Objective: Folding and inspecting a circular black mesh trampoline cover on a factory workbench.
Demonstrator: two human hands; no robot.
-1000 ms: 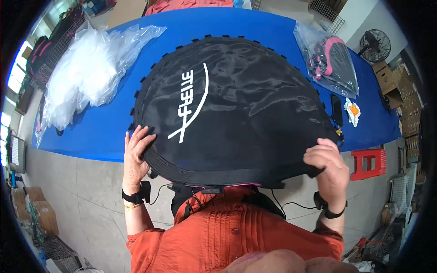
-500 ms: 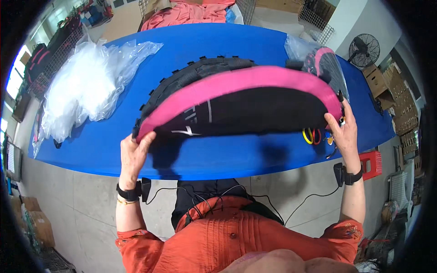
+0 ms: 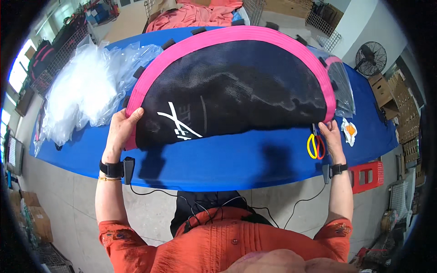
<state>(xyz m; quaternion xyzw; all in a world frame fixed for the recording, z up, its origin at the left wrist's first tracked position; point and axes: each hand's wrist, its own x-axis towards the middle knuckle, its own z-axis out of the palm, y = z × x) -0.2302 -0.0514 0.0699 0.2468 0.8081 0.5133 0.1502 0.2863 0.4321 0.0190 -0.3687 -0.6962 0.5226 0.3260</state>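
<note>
Black mesh panel (image 3: 246,91), pink cloth rim

A heap of clear plastic bags (image 3: 86,93) lies on the left of the blue table (image 3: 236,159). Yellow-and-red scissors (image 3: 315,145) rest near its right end, just beside a small orange-and-white packet (image 3: 349,132). A standing fan (image 3: 371,58) and a red stool (image 3: 368,175) are on the floor beyond.
</note>
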